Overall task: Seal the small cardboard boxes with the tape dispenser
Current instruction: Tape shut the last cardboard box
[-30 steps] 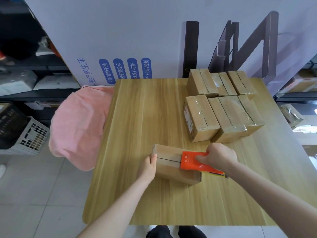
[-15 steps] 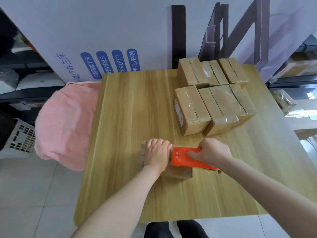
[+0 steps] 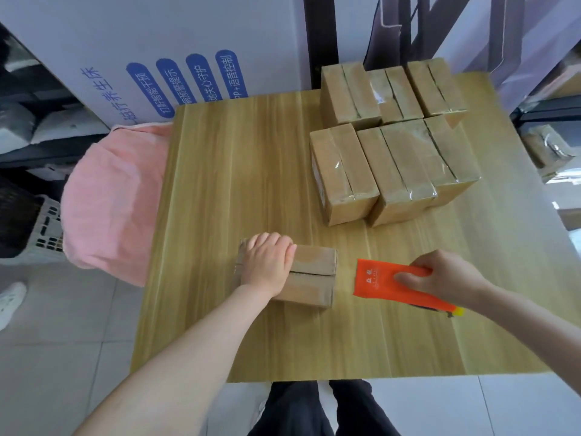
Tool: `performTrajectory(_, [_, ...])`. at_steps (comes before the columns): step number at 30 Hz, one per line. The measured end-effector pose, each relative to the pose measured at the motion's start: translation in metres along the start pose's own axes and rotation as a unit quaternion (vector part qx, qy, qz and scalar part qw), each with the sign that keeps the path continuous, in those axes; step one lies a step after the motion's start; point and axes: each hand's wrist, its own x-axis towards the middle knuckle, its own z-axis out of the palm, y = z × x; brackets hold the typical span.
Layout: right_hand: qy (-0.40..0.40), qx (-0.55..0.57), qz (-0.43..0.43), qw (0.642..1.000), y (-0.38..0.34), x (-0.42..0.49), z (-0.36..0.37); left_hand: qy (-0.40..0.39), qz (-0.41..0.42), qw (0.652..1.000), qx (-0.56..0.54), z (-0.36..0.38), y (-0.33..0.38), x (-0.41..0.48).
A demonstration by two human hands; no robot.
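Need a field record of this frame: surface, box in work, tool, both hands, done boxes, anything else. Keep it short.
table: light wood
near box: centre seam shows; cannot tell whether it is taped
tape dispenser: orange, right of the near box, not touching it
left hand: on top of the near box, fingers curled over its far edge
right hand: grips the tape dispenser
taped boxes: grouped at the far right of the table
pink cloth: beside the table's left edge

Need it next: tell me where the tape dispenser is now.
Head view: the tape dispenser is gripped by the right hand at the table's near right, just right of the box the left hand holds.
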Motion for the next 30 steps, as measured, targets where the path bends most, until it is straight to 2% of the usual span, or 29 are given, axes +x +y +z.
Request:
performTrajectory(4, [-0.023, -0.064, 0.014, 0.998, -0.008, 0.009, 0.006, 0.012, -0.011, 1.0, 0.0, 0.0, 0.003, -0.002])
performTrajectory(8, [-0.023, -0.161, -0.027, 0.986, -0.052, 0.025, 0.013, 0.013, -0.017, 1.0, 0.009, 0.0, 0.006, -0.002])
performTrajectory(13, [-0.024, -0.21, -0.016, 0.977, -0.085, 0.034, 0.005, 0.031, -0.017, 0.999, 0.019, 0.004, 0.008, -0.002])
performTrajectory(19, [-0.049, -0.191, 0.026, 0.98, -0.099, 0.042, 0.001, 0.005, -0.015, 1.0, 0.023, 0.0, 0.008, -0.001])
performTrajectory(24, [-0.055, -0.18, 0.054, 0.981, -0.106, 0.031, 0.062, -0.002, -0.015, 1.0, 0.011, -0.002, 0.006, 0.0])
performTrajectory(30, [0.003, -0.074, 0.122, 0.99, -0.074, 0.011, 0.039, -0.014, -0.008, 1.0, -0.017, -0.005, 0.004, -0.001])
